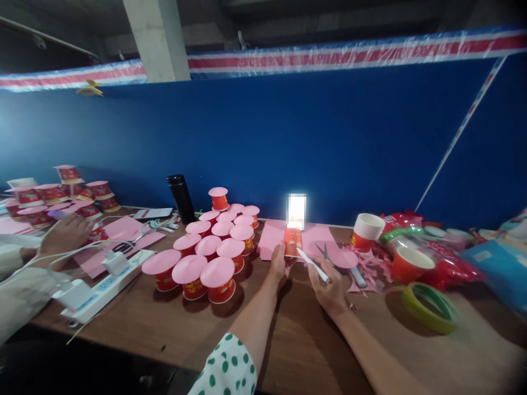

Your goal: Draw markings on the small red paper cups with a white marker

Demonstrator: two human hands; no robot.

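My left hand (278, 264) is closed round a red paper cup (293, 242) printed with light figures, held in front of pink paper sheets (272, 233). In my right hand (330, 288) is a slim white pen (313, 264), its tip pointing at the cup's lower right side. Just beyond the right fingers show the dark blades of scissors (322, 250). A pink paper disc (345, 258) lies right of them. Left of my hands stand several red cups topped with pink discs (218, 272). Behind the held cup glows a bright, pixelated rectangle (297, 210).
A nested cup stack (368, 230), pink scraps (376, 266), another cup (411, 264) and a green tape roll (430, 307) lie rightward. A black flask (181, 198) and power strip (107, 285) stand left. Another person's hand (68, 238) is at far left, near more cups.
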